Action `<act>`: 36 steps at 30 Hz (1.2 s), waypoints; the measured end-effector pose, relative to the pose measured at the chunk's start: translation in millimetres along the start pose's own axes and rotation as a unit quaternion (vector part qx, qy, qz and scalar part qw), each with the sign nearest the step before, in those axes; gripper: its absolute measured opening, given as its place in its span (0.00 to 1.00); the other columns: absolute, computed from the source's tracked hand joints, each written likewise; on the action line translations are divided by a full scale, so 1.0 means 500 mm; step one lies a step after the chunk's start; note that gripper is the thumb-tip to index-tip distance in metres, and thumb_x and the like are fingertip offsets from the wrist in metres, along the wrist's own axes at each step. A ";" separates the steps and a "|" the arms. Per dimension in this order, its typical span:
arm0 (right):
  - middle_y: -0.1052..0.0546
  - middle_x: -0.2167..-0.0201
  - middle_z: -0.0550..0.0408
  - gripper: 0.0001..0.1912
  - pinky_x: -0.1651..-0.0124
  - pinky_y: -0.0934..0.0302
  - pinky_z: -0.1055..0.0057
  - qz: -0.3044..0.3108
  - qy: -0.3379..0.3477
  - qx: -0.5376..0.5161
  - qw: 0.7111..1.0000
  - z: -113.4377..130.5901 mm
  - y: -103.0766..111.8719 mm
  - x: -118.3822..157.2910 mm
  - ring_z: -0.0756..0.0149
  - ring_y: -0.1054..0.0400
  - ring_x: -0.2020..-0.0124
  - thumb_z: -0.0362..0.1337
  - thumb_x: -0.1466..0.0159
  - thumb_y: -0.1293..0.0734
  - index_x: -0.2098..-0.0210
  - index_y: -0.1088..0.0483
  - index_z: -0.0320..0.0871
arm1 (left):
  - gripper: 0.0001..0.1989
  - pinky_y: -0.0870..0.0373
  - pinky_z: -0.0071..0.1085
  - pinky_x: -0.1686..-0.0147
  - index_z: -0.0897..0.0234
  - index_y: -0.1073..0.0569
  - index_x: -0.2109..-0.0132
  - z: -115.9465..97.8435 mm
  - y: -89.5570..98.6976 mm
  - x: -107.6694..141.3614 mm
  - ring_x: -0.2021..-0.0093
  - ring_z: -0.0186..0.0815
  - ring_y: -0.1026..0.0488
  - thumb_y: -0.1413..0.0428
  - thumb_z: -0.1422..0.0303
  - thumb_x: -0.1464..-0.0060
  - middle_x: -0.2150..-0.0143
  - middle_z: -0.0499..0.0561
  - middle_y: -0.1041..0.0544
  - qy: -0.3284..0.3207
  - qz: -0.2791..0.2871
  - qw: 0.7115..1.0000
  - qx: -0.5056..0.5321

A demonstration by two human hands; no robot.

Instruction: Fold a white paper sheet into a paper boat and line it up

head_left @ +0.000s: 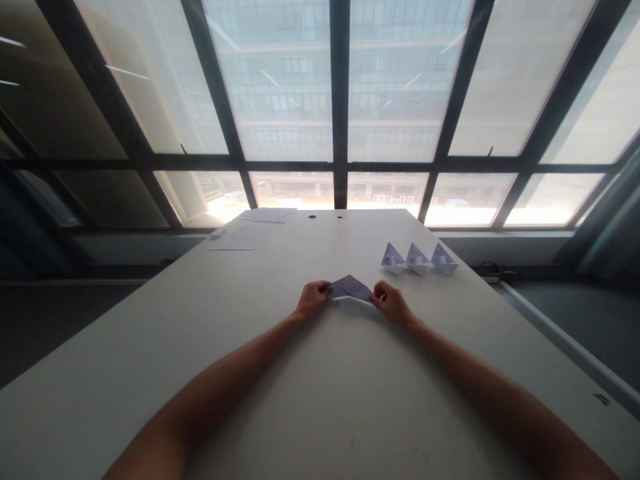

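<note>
Between my two hands is a folded sheet of white paper (351, 287), shaped like a wide, low triangle with its peak pointing away from me. My left hand (313, 299) pinches its left corner, fingers closed. At the opposite corner my right hand (393, 302) grips the paper between thumb and fingers. The paper is just over the table, with a shadow beneath it. Beyond my right hand, three white paper boats stand in a row: a left one (393, 260), a middle one (417, 260) and a right one (443, 260).
The long white table (320, 387) runs toward the windows. Flat paper sheets (235, 237) lie at its far left, with more paper (270, 215) behind them. A dark round cable hole (312, 217) is near the far edge. Curtains (607, 220) hang at the sides.
</note>
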State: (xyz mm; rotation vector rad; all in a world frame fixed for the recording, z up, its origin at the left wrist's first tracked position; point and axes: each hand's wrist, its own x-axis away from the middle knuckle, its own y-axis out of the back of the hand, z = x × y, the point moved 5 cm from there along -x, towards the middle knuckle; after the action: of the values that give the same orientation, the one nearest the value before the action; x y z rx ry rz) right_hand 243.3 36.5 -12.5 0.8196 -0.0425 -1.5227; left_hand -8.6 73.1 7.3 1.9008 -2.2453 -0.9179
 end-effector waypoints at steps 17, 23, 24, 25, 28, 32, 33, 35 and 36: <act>0.23 0.58 0.49 0.16 0.60 0.30 0.65 0.058 0.075 -0.066 0.993 0.037 -0.004 0.004 0.63 0.29 0.64 0.35 0.42 0.33 0.54 0.24 0.43 | 0.15 0.29 0.33 0.61 0.67 0.18 0.60 0.021 0.014 -0.005 0.62 0.43 0.22 0.44 0.63 0.48 0.63 0.54 0.17 0.015 -0.048 0.998 -0.024; 0.25 0.53 0.48 0.21 0.56 0.29 0.64 0.066 0.095 -0.065 0.991 0.032 -0.005 0.005 0.61 0.28 0.59 0.34 0.42 0.32 0.48 0.26 0.44 | 0.16 0.29 0.32 0.61 0.67 0.18 0.59 0.025 0.013 -0.006 0.62 0.42 0.22 0.44 0.62 0.48 0.62 0.54 0.17 0.027 -0.050 0.998 0.000; 0.25 0.52 0.47 0.22 0.56 0.29 0.63 0.070 0.098 -0.065 0.991 0.030 -0.007 0.005 0.61 0.28 0.58 0.33 0.43 0.32 0.47 0.27 0.44 | 0.16 0.29 0.32 0.61 0.68 0.18 0.59 0.026 0.012 -0.007 0.62 0.43 0.22 0.44 0.62 0.48 0.62 0.54 0.17 0.030 -0.049 0.998 0.005; 0.26 0.51 0.47 0.23 0.55 0.29 0.63 0.073 0.100 -0.064 0.990 0.028 -0.008 0.005 0.61 0.28 0.58 0.32 0.43 0.32 0.47 0.27 0.44 | 0.16 0.29 0.32 0.61 0.68 0.18 0.59 0.027 0.012 -0.007 0.62 0.43 0.22 0.44 0.62 0.48 0.61 0.55 0.17 0.031 -0.049 0.998 0.008; 0.25 0.51 0.47 0.21 0.55 0.30 0.62 0.067 0.099 -0.064 0.991 0.024 -0.008 0.003 0.61 0.28 0.59 0.34 0.42 0.31 0.48 0.26 0.44 | 0.16 0.29 0.32 0.62 0.68 0.18 0.59 0.025 0.012 -0.007 0.62 0.43 0.22 0.44 0.62 0.48 0.61 0.55 0.17 0.028 -0.051 0.998 0.011; 0.21 0.60 0.49 0.11 0.57 0.30 0.62 0.015 0.075 -0.060 0.995 0.014 0.000 -0.003 0.59 0.27 0.60 0.40 0.36 0.35 0.58 0.23 0.45 | 0.16 0.29 0.33 0.61 0.67 0.18 0.59 0.016 0.010 -0.005 0.62 0.42 0.22 0.44 0.62 0.48 0.62 0.54 0.17 0.020 -0.048 0.999 0.001; 0.21 0.62 0.50 0.11 0.58 0.30 0.63 0.002 0.065 -0.058 0.996 0.011 0.002 -0.004 0.59 0.27 0.62 0.41 0.35 0.35 0.60 0.23 0.45 | 0.16 0.29 0.33 0.61 0.67 0.18 0.59 0.015 0.010 -0.005 0.62 0.42 0.22 0.44 0.63 0.48 0.62 0.54 0.17 0.017 -0.046 0.999 -0.001; 0.20 0.65 0.52 0.11 0.59 0.31 0.63 -0.019 0.045 -0.052 0.997 0.004 0.005 -0.006 0.60 0.27 0.65 0.41 0.35 0.36 0.62 0.23 0.44 | 0.16 0.29 0.33 0.60 0.67 0.18 0.58 0.012 0.009 -0.004 0.62 0.42 0.22 0.44 0.63 0.48 0.62 0.54 0.17 0.012 -0.041 0.999 -0.001; 0.20 0.67 0.52 0.10 0.60 0.31 0.64 -0.027 0.036 -0.048 0.998 0.000 0.006 -0.006 0.61 0.27 0.67 0.41 0.36 0.35 0.63 0.24 0.44 | 0.16 0.29 0.33 0.60 0.67 0.17 0.58 0.012 0.008 -0.004 0.62 0.42 0.22 0.44 0.64 0.48 0.62 0.54 0.17 0.009 -0.038 0.999 0.000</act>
State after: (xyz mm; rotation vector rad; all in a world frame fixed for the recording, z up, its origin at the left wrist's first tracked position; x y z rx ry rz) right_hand 245.3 38.6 -9.6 0.8023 0.1057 -1.5323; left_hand -14.2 77.5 5.1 1.9995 -2.1762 -0.9063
